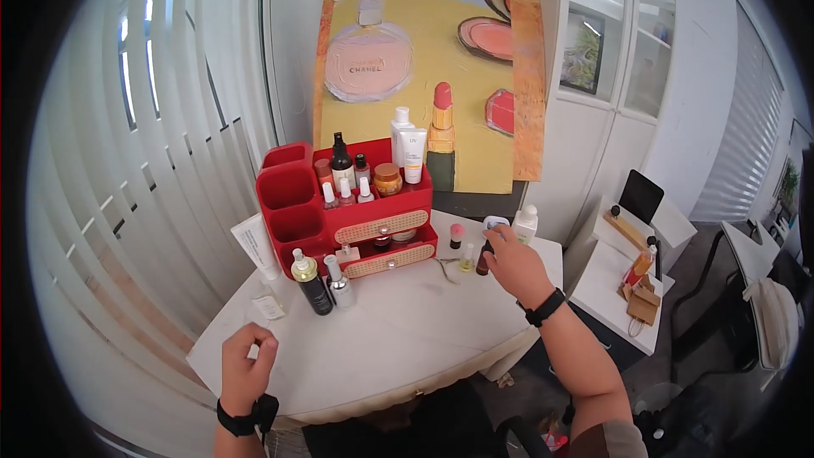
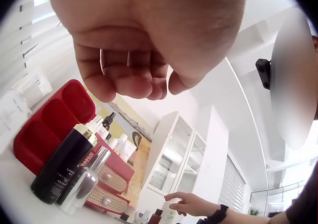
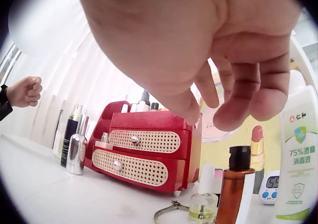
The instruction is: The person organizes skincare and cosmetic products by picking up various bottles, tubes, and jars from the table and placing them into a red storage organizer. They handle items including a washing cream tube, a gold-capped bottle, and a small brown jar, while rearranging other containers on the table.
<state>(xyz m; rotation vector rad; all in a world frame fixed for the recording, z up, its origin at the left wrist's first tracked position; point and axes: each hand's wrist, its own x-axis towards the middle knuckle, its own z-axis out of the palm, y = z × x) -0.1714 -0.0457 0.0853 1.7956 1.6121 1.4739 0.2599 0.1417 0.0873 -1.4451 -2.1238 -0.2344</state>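
Observation:
My right hand [image 1: 519, 270] hovers over the right side of the white table, fingers bent loosely and holding nothing. Under it in the right wrist view stands an amber bottle [image 3: 234, 196] with a black cap, its top a little below the fingertips. A small clear bottle [image 3: 202, 204] with a white cap is beside it. Behind are a white timer [image 3: 270, 186] and a white disinfectant bottle [image 3: 297, 159]. My left hand [image 1: 248, 366] hangs loosely curled with nothing in it, near the table's front left edge. A black bottle [image 2: 62, 167] and a silver bottle [image 2: 79, 189] stand beyond it.
A red organizer [image 3: 149, 122] with woven drawer fronts stands at the back, filled with cosmetics. White tubes [image 1: 253, 244] lean at its left. A curved metal tool [image 3: 169, 211] and a pink brush [image 1: 456, 233] are near the small bottles. A side cabinet [image 1: 593, 305] adjoins at right.

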